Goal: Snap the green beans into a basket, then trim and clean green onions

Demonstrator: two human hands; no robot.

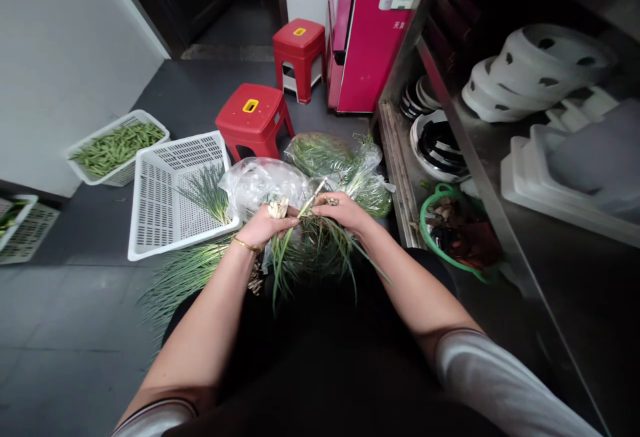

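Observation:
My left hand (267,224) is closed round a small bunch of scallions, their white bulb ends (278,207) poking up above the fingers and green leaves hanging below. My right hand (340,210) grips more scallions, with darker root ends (330,202) at the fingers and long leaves (345,244) drooping toward my lap. A pale stalk (313,197) slants up between the two hands. Just beyond them lies a clear plastic bag (265,180). A loose heap of scallions (190,270) spreads on the floor left of my left wrist.
Left stands a white basket (145,224) with some scallions (207,194) in its corner. Behind it is a basket of green beans (120,147). Red stools (253,120) stand ahead. Bagged greens (325,154) lie beyond my hands. At right are a green-rimmed basket (430,250) and a metal shelf (493,244).

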